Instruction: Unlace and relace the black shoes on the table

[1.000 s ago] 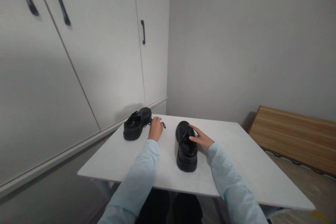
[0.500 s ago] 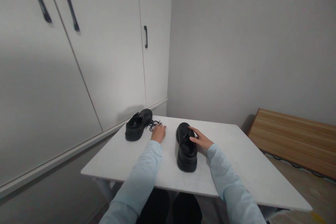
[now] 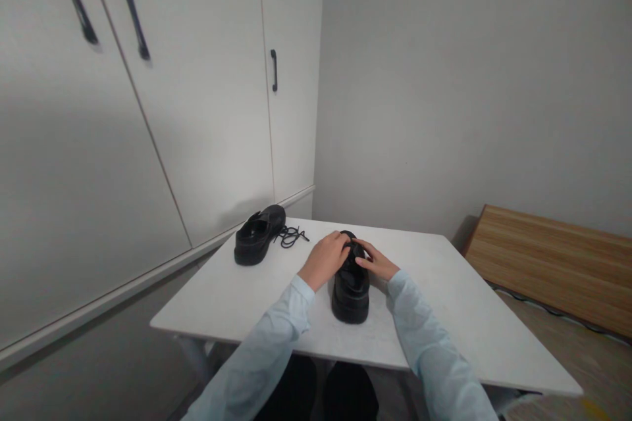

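Observation:
A black lace-up shoe [image 3: 351, 293] stands on the white table [image 3: 424, 322], heel toward me. My left hand [image 3: 324, 259] reaches over its front from the left, fingers bent at the lacing; what they pinch, if anything, is hidden. From the right, my right hand [image 3: 378, 263] rests its fingers and thumb against the same shoe's upper, holding it. The second black shoe [image 3: 254, 241] sits at the table's back left, apart from both hands. Its loose black laces [image 3: 292, 235] lie in loops on the tabletop to its right.
White cabinet doors [image 3: 207, 125] with dark handles rise along the left, close to the table's left edge. A grey wall [image 3: 444, 92] is behind. A wood-grain panel [image 3: 548, 263] leans low at the right, beyond the table.
My left hand has left the laces of the far-left shoe and moved right onto the front of the nearer shoe. My right hand stays in place on that shoe.

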Motion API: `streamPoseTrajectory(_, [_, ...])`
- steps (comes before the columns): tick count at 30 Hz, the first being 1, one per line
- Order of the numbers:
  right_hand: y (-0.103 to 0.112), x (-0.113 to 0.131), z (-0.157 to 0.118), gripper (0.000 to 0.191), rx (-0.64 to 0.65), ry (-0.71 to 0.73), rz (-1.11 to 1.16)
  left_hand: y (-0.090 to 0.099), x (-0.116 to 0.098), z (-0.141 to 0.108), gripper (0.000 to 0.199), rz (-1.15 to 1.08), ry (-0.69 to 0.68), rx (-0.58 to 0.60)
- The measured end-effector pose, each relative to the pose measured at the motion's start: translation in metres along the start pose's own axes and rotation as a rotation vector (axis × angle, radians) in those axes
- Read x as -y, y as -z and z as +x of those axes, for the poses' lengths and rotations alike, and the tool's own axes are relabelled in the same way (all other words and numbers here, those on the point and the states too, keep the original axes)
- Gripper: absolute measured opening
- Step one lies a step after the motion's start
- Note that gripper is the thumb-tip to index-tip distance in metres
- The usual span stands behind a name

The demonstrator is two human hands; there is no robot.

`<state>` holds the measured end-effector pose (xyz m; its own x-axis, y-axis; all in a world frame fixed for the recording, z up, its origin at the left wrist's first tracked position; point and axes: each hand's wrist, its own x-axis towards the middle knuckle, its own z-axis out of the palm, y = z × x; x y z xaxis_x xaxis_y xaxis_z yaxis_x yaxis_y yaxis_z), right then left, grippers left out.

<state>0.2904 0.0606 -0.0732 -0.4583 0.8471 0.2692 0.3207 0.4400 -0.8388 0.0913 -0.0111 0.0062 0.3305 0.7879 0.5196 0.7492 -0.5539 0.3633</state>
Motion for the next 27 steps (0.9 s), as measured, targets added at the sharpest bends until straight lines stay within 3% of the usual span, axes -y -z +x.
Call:
streamPoseTrajectory(2, [0.000, -0.001, 0.000, 0.073, -0.005, 0.011, -0.009, 0.006, -0.018, -0.003, 0.019, -0.049, -0.018, -0.023])
streamPoseTrajectory(6, [0.001, -0.001, -0.001, 0.074, 0.008, 0.002, -0.013, 0.007, -0.034, -0.003, 0.014, 0.007, -0.053, 0.167])
streamPoseTrajectory(12, [0.002, 0.003, -0.002, 0.071, 0.034, -0.035, 0.016, -0.003, -0.030, 0.004, 0.015, 0.051, -0.032, 0.384])
streamPoseTrajectory(19, [0.003, 0.003, -0.001, 0.071, 0.048, -0.050, 0.030, -0.007, -0.028, 0.017, 0.009, 0.214, -0.129, 0.599])
streamPoseTrajectory(23, [0.007, 0.005, -0.001, 0.074, 0.084, -0.034, 0.106, -0.009, -0.030, 0.025, 0.021, 0.341, -0.101, 0.719])
streamPoseTrajectory(27, [0.010, 0.009, -0.001, 0.070, 0.121, -0.003, 0.152, -0.010, -0.034, 0.026, 0.029, 0.420, -0.077, 0.758])
